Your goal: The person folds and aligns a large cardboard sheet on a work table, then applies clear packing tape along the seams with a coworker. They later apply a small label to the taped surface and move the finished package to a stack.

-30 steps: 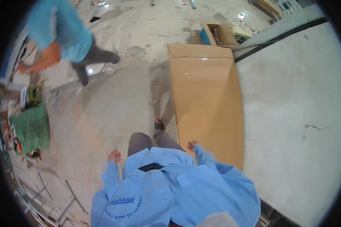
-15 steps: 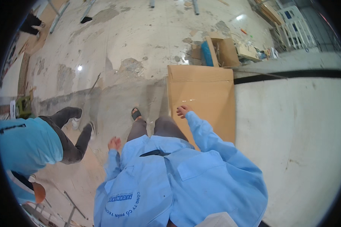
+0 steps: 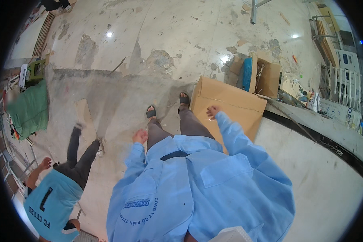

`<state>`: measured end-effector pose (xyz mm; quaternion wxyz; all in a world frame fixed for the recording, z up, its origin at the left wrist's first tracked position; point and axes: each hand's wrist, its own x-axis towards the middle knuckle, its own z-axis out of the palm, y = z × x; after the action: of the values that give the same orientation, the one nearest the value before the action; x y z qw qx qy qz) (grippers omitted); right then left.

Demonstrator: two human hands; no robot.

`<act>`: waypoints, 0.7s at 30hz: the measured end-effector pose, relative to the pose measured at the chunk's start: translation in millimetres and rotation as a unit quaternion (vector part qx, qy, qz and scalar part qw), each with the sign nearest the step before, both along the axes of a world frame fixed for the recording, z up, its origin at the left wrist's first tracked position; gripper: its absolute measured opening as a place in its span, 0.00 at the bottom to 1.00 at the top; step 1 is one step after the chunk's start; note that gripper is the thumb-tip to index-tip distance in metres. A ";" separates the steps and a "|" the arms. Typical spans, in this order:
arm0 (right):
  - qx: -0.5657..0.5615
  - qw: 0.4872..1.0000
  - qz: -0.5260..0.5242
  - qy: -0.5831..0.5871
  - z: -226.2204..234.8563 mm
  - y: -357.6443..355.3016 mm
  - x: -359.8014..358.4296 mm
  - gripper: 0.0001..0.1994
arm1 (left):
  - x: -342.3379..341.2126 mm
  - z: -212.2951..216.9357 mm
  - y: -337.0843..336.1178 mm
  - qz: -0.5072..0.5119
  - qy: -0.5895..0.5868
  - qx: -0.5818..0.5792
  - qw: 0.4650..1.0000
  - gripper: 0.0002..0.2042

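My left hand (image 3: 140,136) hangs beside my left thigh, a little blurred, its fingers loosely apart and nothing seen in it. In front of my right thigh, my right hand (image 3: 213,112) is held with its fingers half curled and apart, also holding nothing visible. Below that hand lies a large flat brown cardboard piece (image 3: 240,105) on the floor. I see no contact between the hand and the cardboard. My sandalled feet (image 3: 151,112) stand on the floor to the left of the cardboard.
An open cardboard box (image 3: 268,78) with a blue item (image 3: 247,74) beside it stands beyond the flat cardboard. A dark strip (image 3: 306,131) edges the floor at right. Another person (image 3: 60,193) walks at left. A green sack (image 3: 30,111) and metal frames (image 3: 254,12) lie farther off.
My view has turned, and the cardboard now appears angled, farther right. My right foot has come into sight beside it. The other person has moved lower in the view. Both my hands remain without anything visible.
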<state>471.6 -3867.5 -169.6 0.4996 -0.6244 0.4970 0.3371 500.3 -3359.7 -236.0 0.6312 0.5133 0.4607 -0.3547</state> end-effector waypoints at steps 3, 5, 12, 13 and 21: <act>-0.027 0.997 -0.018 -0.073 12.5 -40.5 40.6 0.18 | -24.9 -0.1 -19.6 -0.041 0.010 0.025 0.999 0.18; -0.024 0.997 -0.034 -0.069 22.9 -55.3 58.1 0.18 | -11.9 17.9 -28.0 0.004 0.076 0.061 0.995 0.18; 0.071 0.974 0.193 -0.093 78.9 -10.2 120.3 0.17 | 103.3 195.3 -80.9 -0.316 -0.239 -0.142 0.907 0.16; 0.138 0.955 0.241 -0.101 95.2 9.4 134.8 0.16 | 118.7 226.1 -90.3 -0.384 -0.317 -0.178 0.849 0.14; 0.227 0.687 0.595 -0.351 231.8 140.8 172.4 0.09 | 127.8 279.1 -129.4 -0.563 -0.497 -0.120 0.650 0.11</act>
<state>644.0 -3726.7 62.2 0.4589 -0.7292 -0.2818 0.4222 628.1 -3489.1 43.1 0.5009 0.6934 -0.3456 -0.3857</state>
